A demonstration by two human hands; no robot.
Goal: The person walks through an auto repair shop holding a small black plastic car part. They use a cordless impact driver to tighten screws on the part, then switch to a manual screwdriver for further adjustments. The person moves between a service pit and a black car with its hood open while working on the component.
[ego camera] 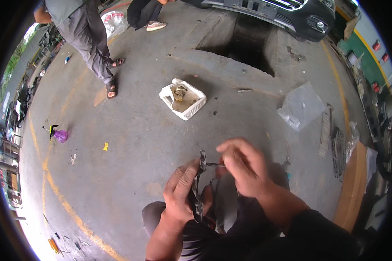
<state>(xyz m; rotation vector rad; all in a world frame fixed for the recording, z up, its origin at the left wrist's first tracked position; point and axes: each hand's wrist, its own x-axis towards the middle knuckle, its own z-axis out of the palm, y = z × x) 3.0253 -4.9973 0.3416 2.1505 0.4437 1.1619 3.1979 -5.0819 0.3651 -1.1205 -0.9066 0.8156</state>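
My left hand grips a dark bracket-like part, held upright over my lap. A thin metal rod or tool shaft meets the part near its upper end. My right hand is closed around the other end of that shaft, with some fingers raised; the hand is slightly blurred. Whether the shaft is a screwdriver or a bolt cannot be told. Beyond my hands, a cut-open white plastic jug lies on the floor with a dirty crumpled thing in it.
An inspection pit opens under a car's front bumper. One person stands at upper left; another crouches near. A clear plastic bag, cardboard and a grille part lie right; a purple spray bottle left.
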